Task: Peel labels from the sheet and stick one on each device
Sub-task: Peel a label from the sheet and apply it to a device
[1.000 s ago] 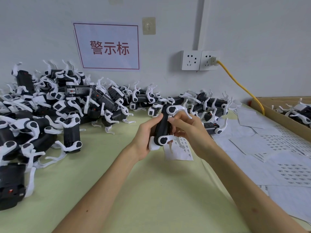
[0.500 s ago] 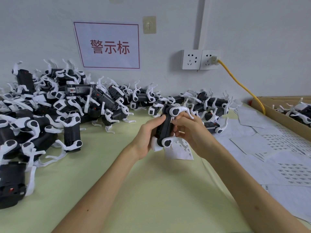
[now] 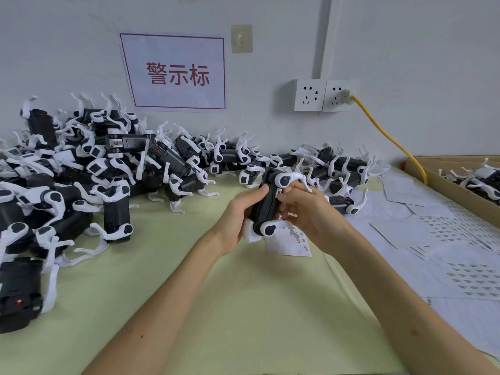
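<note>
Across a pale green desk [image 3: 243,307], a heap of black-and-white plastic devices [image 3: 81,185] sprawled along the left and back, while white paper label sheets [image 3: 446,253] covered the right. Above the middle, a left hand [image 3: 240,215] curled round the dark body of one upright black device with white arms [image 3: 266,209], and a right hand [image 3: 311,215] pinched its side with bent fingers. Just beneath that hand showed a small printed label sheet [image 3: 295,244].
</note>
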